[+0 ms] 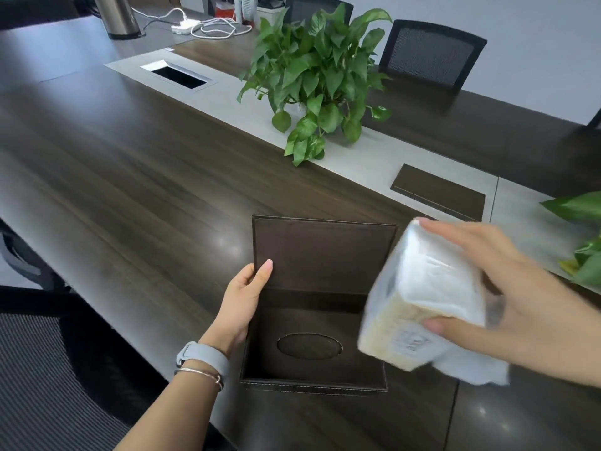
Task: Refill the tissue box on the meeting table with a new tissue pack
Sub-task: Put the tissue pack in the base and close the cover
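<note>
Right hand (507, 297) grips tissue pack (419, 297) — tilted, lengthwise toward camera — left hand (242, 299) holds tissue box (313, 382).

table (136, 177): dark wood | on it: tissue box (313, 382), plant (320, 83)

Both forearms are bare, with no sleeves in view. The left wrist carries a watch band (202, 357), pale grey and smooth, and just below it a thin silver bangle (199, 373). The right hand (507, 297) wears nothing visible.
</note>
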Demonstrator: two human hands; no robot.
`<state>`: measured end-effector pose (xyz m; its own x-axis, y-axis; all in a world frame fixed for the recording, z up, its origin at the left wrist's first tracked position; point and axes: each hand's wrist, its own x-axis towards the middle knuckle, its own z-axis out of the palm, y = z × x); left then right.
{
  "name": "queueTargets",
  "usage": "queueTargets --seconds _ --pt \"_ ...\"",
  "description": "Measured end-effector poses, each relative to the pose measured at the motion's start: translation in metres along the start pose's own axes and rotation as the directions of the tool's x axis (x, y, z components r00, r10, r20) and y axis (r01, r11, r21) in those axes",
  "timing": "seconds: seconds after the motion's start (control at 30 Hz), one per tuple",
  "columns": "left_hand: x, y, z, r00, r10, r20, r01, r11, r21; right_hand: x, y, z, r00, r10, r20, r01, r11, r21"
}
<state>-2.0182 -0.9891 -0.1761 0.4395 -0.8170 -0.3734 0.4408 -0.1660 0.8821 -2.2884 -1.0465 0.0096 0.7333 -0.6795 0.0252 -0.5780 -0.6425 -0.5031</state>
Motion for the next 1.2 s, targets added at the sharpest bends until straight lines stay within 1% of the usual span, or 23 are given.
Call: queueTargets --seconds 0.07,0.13,0.17,0.23,0.33,0.37,0.43,0.53,0.63,0.7,0.77,0.83,0.93,1.0,1.03,1.1,1.17,1.2 --pt "-0.002 0.0 0.0 1.0 0.002 0.013 -0.002 1.0 0.002 0.01 -0.002 0.026 0.999 -0.036 -0.004 0.036 0.969 0.243" --pt "-0.004 0.003 0.0 1.0 -0.009 0.016 0.009 1.0 -0.002 0.02 -0.004 0.062 0.999 -0.041 0.018 0.03 0.91 0.414" --pt "-0.004 0.004 0.001 1.0 -0.021 0.017 0.021 1.0 -0.012 0.024 -0.005 0.081 0.998 -0.047 0.028 0.029 0.89 0.454" --pt "-0.005 0.005 0.001 0.999 -0.037 0.022 0.038 0.999 -0.028 0.03 -0.003 0.116 0.997 -0.057 0.061 0.021 0.882 0.471" --pt "-0.006 0.007 0.001 0.999 -0.047 0.022 0.047 0.998 -0.029 0.033 0.005 0.151 0.987 -0.038 0.159 -0.045 0.873 0.486" --pt "-0.006 0.007 0.001 0.999 -0.047 0.017 0.047 0.999 -0.023 0.034 0.008 0.159 0.979 -0.041 0.197 -0.059 0.877 0.477" --pt "-0.006 0.008 0.002 0.999 -0.044 0.011 0.044 0.999 -0.019 0.034 0.015 0.167 0.969 -0.058 0.241 -0.043 0.919 0.391" --pt "-0.004 0.007 0.002 0.999 -0.043 0.005 0.043 0.999 -0.007 0.032 0.03 0.164 0.965 -0.05 0.256 0.014 0.99 0.141" --pt "-0.004 0.006 0.001 0.998 -0.054 0.012 0.054 0.999 -0.004 0.021 0.044 0.152 0.954 0.045 0.297 -0.022 0.996 -0.081" --pt "-0.005 0.008 0.002 0.999 -0.043 0.005 0.043 0.999 0.013 0.011 0.048 0.147 0.937 0.13 0.324 -0.084 0.985 -0.153" --pt "-0.006 0.009 0.002 0.999 -0.043 -0.005 0.043 0.998 0.038 0.006 0.047 0.148 0.925 0.19 0.329 -0.15 0.978 -0.143" --pt "-0.008 0.011 0.003 0.999 -0.049 -0.013 0.049 0.997 0.053 0.005 0.04 0.152 0.928 0.231 0.293 -0.205 0.972 -0.117" --pt "-0.01 0.012 0.005 0.998 -0.058 -0.009 0.059 0.997 0.059 0.007 0.033 0.162 0.937 0.32 0.141 -0.299 0.941 -0.157" --pt "-0.012 0.013 0.005 0.999 -0.044 -0.017 0.045 0.997 0.068 0.005 0.03 0.174 0.917 0.394 0.068 -0.374 0.904 -0.207" --pt "-0.014 0.015 0.007 0.999 -0.028 -0.02 0.03 0.997 0.074 0.004 0.029 0.181 0.912 0.409 0.024 -0.394 0.892 -0.222" --pt "-0.015 0.015 0.006 1.0 -0.006 -0.026 0.009 0.997 0.082 0.001 0.028 0.189 0.921 0.379 -0.092 -0.39 0.893 -0.225" --pt "-0.016 0.015 0.007 0.999 0.011 -0.033 -0.008 0.996 0.094 0.0 0.03 0.192 0.909 0.404 -0.098 -0.416 0.884 -0.213" --pt "-0.017 0.014 0.005 0.999 0.017 -0.033 -0.013 0.993 0.116 0.0 0.032 0.192 0.902 0.422 -0.095 -0.432 0.89 -0.147"
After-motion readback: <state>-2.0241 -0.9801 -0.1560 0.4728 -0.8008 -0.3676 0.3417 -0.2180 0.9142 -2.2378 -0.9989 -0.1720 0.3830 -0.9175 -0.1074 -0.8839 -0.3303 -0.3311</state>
